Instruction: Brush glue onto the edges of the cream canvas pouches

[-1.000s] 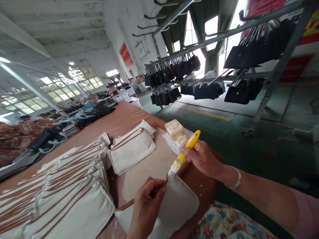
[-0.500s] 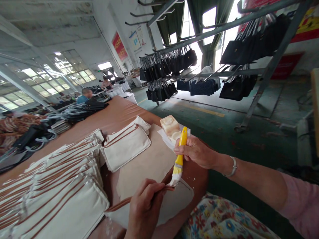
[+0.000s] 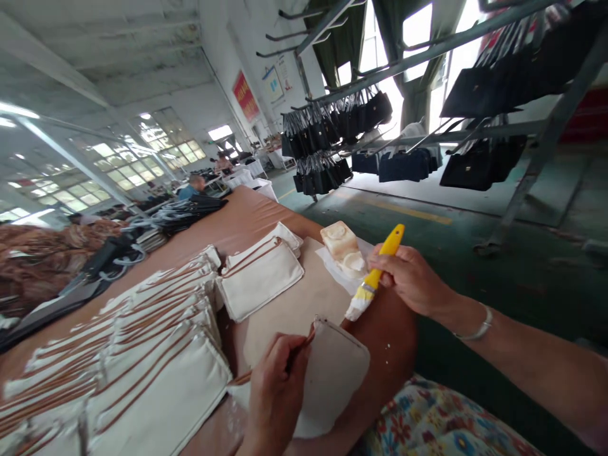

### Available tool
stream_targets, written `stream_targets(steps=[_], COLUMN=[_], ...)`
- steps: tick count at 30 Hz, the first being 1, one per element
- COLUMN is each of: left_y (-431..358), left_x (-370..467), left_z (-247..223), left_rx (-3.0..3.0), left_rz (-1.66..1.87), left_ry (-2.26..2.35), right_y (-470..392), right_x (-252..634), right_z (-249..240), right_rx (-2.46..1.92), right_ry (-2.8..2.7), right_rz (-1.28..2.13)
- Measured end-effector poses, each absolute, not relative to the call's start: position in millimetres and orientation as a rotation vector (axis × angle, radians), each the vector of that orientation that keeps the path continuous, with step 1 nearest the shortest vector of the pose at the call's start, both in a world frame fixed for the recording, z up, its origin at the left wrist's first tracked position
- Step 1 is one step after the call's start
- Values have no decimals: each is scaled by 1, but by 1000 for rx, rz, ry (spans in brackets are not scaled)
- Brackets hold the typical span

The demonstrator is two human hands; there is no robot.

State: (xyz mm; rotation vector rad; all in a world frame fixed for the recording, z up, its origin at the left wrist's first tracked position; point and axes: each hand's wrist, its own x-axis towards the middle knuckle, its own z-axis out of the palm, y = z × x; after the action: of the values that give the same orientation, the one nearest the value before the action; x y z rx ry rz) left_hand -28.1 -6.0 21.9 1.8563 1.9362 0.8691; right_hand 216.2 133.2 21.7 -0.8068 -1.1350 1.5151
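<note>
My right hand point(image 3: 412, 278) grips a yellow-handled brush point(image 3: 380, 269), its bristles coated white and pointing down left above the brown table. My left hand point(image 3: 280, 386) pinches the end of a thin brown strip point(image 3: 308, 335) at the top corner of a pale pouch piece point(image 3: 336, 370). The brush tip is apart from the strip. A white-smeared square container point(image 3: 341, 240) lies on a white sheet just left of my right hand. Beyond my left hand, a white pouch with brown strips point(image 3: 261, 278) rests on a beige sheet point(image 3: 304, 297).
Overlapping white pouches with brown strips point(image 3: 161, 373) cover the left of the brown table point(image 3: 256, 209). Black bags point(image 3: 166, 218) lie at its far left. Beyond the table stands a metal rack point(image 3: 536, 152) hung with dark bags. A person point(image 3: 192, 187) sits in the distance.
The brush has lifted off the strip and moved right with my right hand. My left hand has drawn the strip's end back left and slightly up, uncovering the pouch corner. The view has shifted left.
</note>
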Motion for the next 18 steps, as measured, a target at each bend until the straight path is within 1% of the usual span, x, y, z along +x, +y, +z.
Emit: stream_targets(steps=[3, 6, 8, 10, 13, 16, 18], left_y=[-24, -44, -54, -57, -49, -23, 4], left_x=[-43, -70, -101, -141, -208, -260, -278], left_z=[53, 95, 121, 137, 131, 95, 65], left_rx=[1948, 2051, 2087, 2071, 1939, 1951, 1999], left_rz=[859, 775, 632, 454, 134, -146, -172], left_ry=[2116, 2364, 2520, 2635, 2643, 2614, 2647], right_y=[130, 128, 127, 126, 123, 122, 124], right_x=[223, 229, 233, 234, 232, 228, 226], right_z=[12, -6, -18, -26, -31, -38, -49], right_rx=[-906, -987, -1005, -1014, -1050, -1134, -1220], right_ry=[-981, -895, -851, -822, -784, -743, -809], right_rz=[1577, 1641, 1668, 1682, 1688, 1622, 1475])
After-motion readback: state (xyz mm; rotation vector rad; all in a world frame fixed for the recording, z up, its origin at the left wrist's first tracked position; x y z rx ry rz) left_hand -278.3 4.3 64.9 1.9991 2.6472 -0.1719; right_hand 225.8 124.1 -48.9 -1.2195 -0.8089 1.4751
